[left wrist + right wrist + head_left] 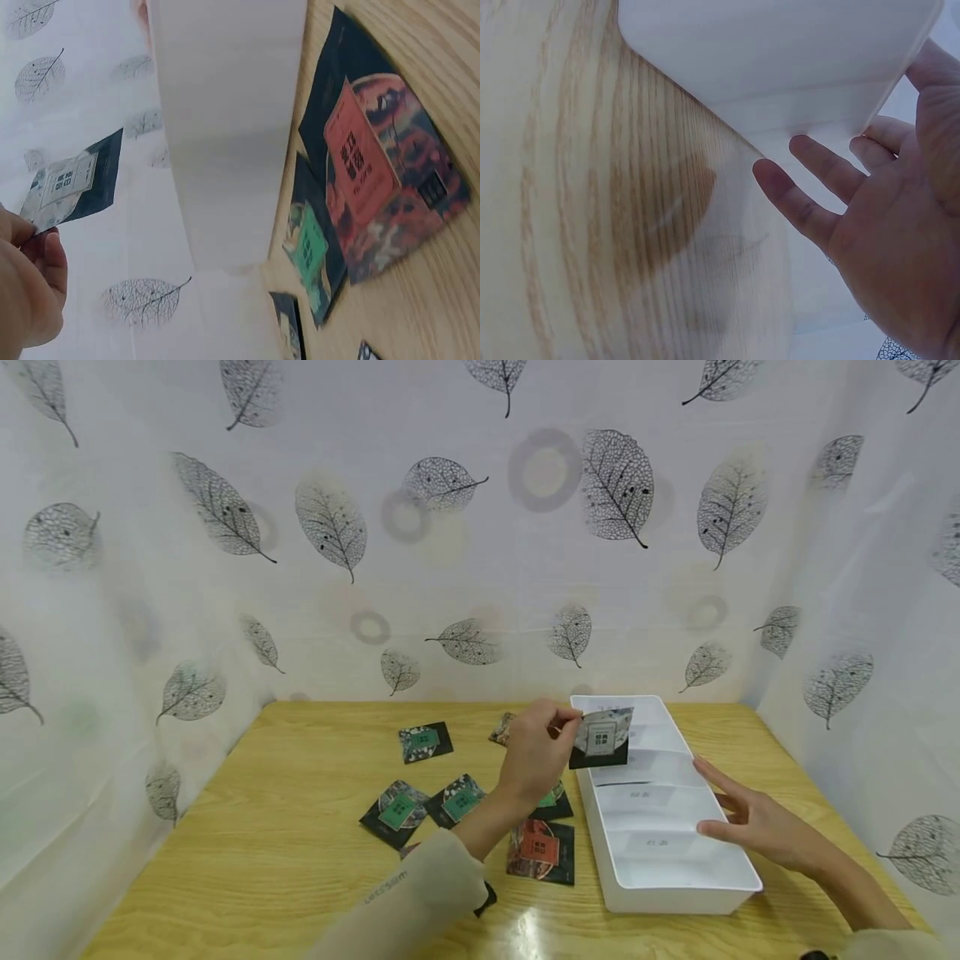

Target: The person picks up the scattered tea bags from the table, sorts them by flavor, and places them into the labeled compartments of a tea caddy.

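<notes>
My left hand [534,752] pinches a tea sachet [602,737] by its edge between thumb and fingers. The sachet has a pale grey label and a black band, and hangs over the far part of a white divided box [678,900]. In the left wrist view, the left hand [30,281] holds the sachet [71,184] apart from the box wall [229,142]. My right hand [772,827] rests on the box's right side, thumb and index finger at the rim. In the right wrist view, the right hand's [885,195] extended fingers touch the outer wall [780,67].
Left of the box lie a red-labelled sachet [542,852] and several green-labelled sachets, one [425,742] farther back. My left forearm hides part of the group. The wooden table [262,827] is surrounded by a leaf-patterned curtain [480,568].
</notes>
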A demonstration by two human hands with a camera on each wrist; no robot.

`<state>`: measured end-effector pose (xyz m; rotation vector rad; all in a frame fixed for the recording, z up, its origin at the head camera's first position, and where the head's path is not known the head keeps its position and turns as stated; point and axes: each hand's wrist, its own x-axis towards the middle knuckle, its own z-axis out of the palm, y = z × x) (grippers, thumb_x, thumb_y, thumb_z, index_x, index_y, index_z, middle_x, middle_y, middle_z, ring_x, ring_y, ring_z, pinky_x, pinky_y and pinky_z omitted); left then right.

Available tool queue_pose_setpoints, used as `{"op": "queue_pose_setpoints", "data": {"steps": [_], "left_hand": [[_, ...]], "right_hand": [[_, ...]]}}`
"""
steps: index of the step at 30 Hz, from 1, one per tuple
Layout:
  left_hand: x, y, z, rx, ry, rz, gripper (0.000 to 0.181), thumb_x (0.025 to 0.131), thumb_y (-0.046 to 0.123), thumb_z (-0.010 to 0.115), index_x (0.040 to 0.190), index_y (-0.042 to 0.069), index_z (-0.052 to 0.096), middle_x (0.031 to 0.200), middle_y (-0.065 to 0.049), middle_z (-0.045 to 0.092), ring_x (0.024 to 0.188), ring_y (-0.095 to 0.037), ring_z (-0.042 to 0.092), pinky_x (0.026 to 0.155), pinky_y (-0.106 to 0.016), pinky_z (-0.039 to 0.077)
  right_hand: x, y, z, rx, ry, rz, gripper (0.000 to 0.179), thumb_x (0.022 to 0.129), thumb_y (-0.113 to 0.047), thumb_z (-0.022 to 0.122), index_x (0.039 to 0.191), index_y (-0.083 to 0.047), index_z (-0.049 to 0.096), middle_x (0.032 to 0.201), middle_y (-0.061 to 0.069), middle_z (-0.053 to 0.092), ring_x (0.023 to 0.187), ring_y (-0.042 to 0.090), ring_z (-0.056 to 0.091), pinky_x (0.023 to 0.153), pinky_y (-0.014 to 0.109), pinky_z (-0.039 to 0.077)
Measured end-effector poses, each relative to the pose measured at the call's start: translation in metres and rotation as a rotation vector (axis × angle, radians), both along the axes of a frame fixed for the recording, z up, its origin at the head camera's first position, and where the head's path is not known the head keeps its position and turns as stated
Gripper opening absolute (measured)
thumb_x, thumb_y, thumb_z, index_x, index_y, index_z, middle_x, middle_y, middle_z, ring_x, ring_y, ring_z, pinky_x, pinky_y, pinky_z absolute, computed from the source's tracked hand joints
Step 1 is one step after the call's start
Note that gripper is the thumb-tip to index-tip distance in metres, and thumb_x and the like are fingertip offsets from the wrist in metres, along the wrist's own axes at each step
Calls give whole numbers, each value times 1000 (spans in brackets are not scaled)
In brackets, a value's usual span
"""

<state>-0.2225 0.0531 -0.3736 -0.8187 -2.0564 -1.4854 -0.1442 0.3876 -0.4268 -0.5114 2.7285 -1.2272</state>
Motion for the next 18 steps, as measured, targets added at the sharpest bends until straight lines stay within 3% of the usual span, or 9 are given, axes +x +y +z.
{"op": "queue_pose_setpoints", "data": {"steps": [9,18], "left_hand": [[-3,30,-13,-83,50,40,7,99,3,69,100,8,74,95,0,68,81,-2,59,70,-8,48],[11,34,-34,-346,27,30,3,98,10,73,101,11,73,101,3,69,85,2,61,71,-4,45]], "right_hand": [[0,0,0,-4,-16,-3,88,100,-14,68,167,-14,11,165,32,14,118,-12,49,84,26,56],[1,0,1,8,-19,-9,88,101,-15,68,167,-16,11,166,30,14,120,-15,43,84,26,56]]}}
